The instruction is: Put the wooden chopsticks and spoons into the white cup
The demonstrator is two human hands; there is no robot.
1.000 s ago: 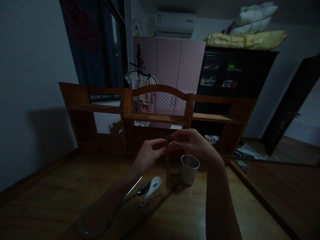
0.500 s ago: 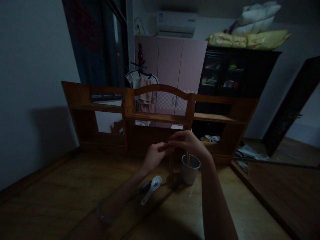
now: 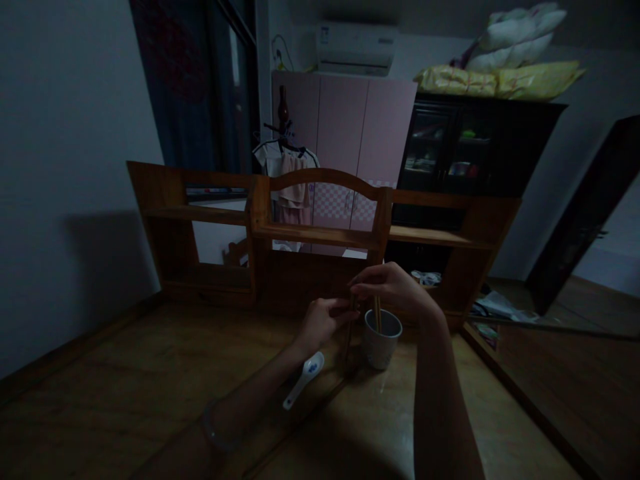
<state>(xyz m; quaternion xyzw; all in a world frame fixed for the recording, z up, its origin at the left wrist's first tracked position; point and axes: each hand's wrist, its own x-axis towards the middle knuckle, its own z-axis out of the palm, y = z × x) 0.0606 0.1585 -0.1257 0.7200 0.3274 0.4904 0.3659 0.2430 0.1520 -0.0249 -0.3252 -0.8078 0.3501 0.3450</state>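
The person's right hand (image 3: 395, 292) is hovering just above the white cup (image 3: 381, 347), a little to its left. The fingers are bunching together and pinching the top end of a dark chopstick (image 3: 347, 337). That chopstick is standing nearly upright just left of the cup, with its lower end resting on the tabletop (image 3: 125, 373) close to the cup's base.

The left hand (image 3: 324, 321) is reaching in from the left of the cup, at about the height of its rim, with the fingertips meeting the chopstick's shaft below the right hand's pinch. The room is dim, so I cannot tell whether those left fingers are actually clamping the shaft or only touching it.

A second chopstick (image 3: 377, 315) is standing inside the cup, leaning against the left part of the rim and sticking up toward the right hand's palm.

A white ceramic spoon (image 3: 304, 380) with a small blue mark in its bowl is lying on the tabletop to the left of the cup and nearer the person, its handle pointing toward them. It is partly tucked beside the left forearm. A pale bracelet (image 3: 214, 427) is sitting on the left wrist, well to the left of the cup and much nearer the camera.

Behind the cup, a wooden shelf unit (image 3: 320, 235) is running along the tabletop's far edge.
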